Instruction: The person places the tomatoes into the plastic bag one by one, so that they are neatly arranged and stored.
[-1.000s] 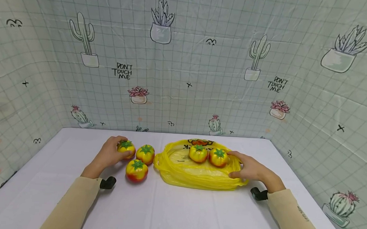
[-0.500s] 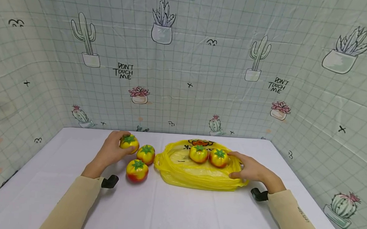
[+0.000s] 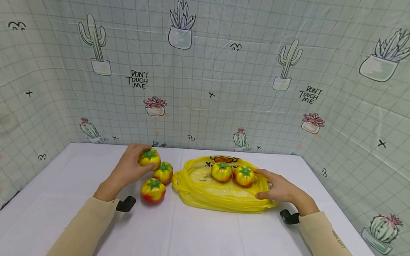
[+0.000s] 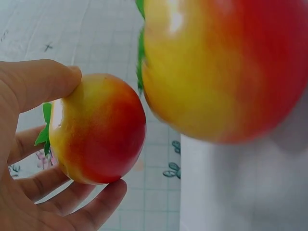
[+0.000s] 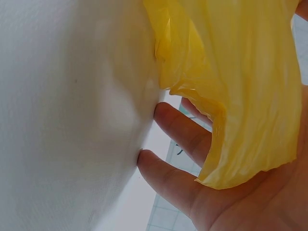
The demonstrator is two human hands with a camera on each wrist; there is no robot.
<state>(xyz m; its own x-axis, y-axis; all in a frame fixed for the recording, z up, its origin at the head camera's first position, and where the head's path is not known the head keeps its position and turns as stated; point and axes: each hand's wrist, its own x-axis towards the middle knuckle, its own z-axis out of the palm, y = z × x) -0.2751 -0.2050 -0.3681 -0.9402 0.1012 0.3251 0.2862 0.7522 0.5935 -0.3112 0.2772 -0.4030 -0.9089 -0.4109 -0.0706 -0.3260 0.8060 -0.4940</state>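
Note:
My left hand grips a glossy yellow-red, tomato-like fruit with a green leafy top. The left wrist view shows the thumb over this held fruit and the fingers beneath it. Two similar fruits stand just beyond and below the hand: one fruit partly covered by the held one, another fruit nearer me. A yellow plastic bag lies spread at centre right, with one fruit and another fruit on it. My right hand holds its right edge; fingertips are at the tabletop.
The white tabletop ends at a back wall of patterned cloth, with similar cloth on both sides. A black wrist mount sticks out below the left hand, and another black mount below the right.
My left hand has raised its fruit from the table and carried it a little to the right, over the fruit behind. The right hand and the bag have stayed in place.

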